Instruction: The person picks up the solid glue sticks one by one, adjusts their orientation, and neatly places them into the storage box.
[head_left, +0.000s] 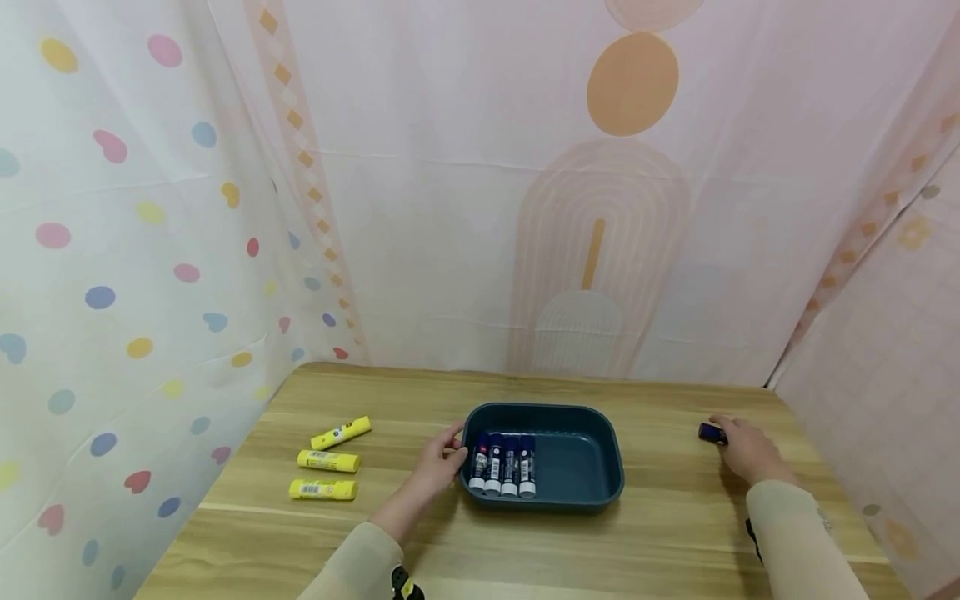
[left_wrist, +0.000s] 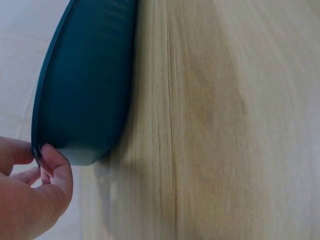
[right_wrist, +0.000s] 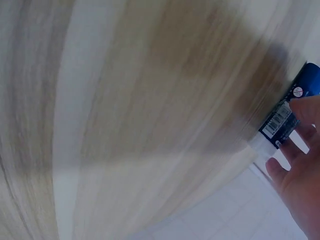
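My left hand [head_left: 437, 465] pinches the left rim of a dark teal plastic box [head_left: 579, 467]; in the left wrist view thumb and fingers [left_wrist: 58, 172] sit on both sides of that rim. Several dark blue glue sticks [head_left: 510, 468] with white ends lie side by side in the box's left half. Off to the right, my right hand [head_left: 750, 450] grips another dark blue glue stick [head_left: 711, 433]. Its barcode label and whitish end show in the right wrist view, the thumb on one side and fingers on the other. That stick is close over the tabletop, partly covered by the hand.
Three yellow glue sticks [head_left: 328, 461] lie apart from each other on the wooden table [head_left: 637, 550], left of the box. Patterned cloth [head_left: 435, 250] hangs behind the table's far edge and along both sides.
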